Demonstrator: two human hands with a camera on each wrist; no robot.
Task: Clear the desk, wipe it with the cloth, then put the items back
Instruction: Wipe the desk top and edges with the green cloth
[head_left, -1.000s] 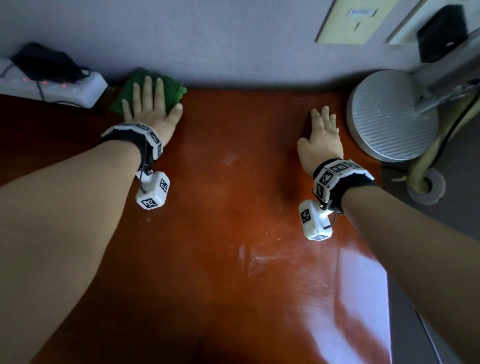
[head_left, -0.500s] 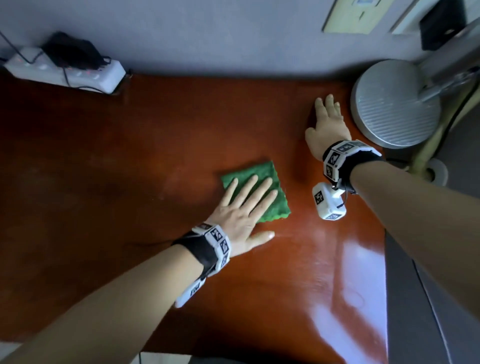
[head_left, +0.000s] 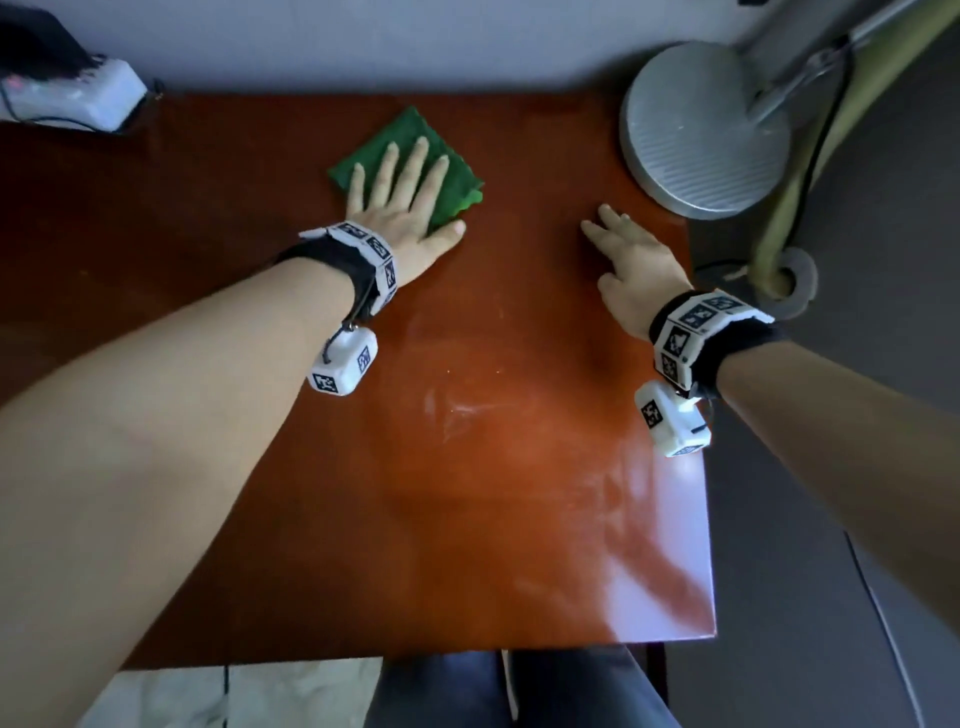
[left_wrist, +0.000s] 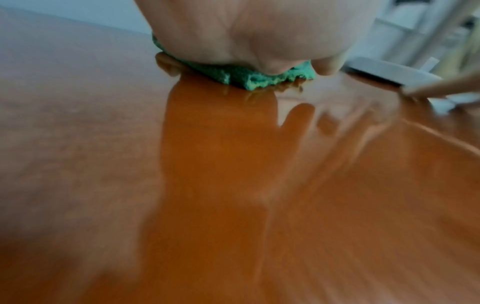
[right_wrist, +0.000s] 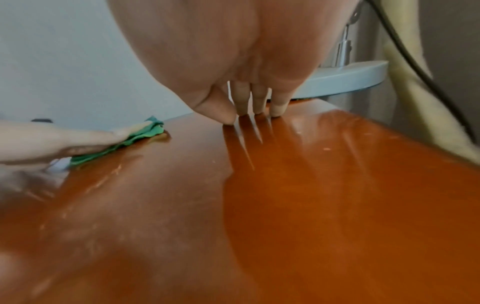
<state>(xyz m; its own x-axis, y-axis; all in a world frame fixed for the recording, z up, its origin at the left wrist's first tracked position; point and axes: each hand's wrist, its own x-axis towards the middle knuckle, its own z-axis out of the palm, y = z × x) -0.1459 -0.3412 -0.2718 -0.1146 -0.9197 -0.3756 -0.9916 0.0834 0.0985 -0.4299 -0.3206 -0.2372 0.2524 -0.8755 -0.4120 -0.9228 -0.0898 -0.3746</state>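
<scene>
A folded green cloth (head_left: 410, 132) lies on the glossy red-brown desk (head_left: 467, 441) near its back edge. My left hand (head_left: 405, 202) lies flat on it, fingers straight and spread, pressing it down. The left wrist view shows the cloth (left_wrist: 249, 79) bunched under my palm. My right hand (head_left: 631, 265) rests on the desk to the right, its straight fingertips (right_wrist: 255, 108) touching the wood, holding nothing. From the right wrist view the cloth (right_wrist: 135, 139) sits under my left hand (right_wrist: 59, 142).
A round grey lamp base (head_left: 701, 130) stands at the desk's back right corner, close to my right hand, with an arm and cable rising from it. A white power strip (head_left: 67, 98) with plugged cables sits at the back left. The desk's right edge (head_left: 706, 519) drops to the floor.
My left hand slid the cloth from the back left to the desk's middle, then back toward the rear edge. The right hand stayed planted near the lamp base.
</scene>
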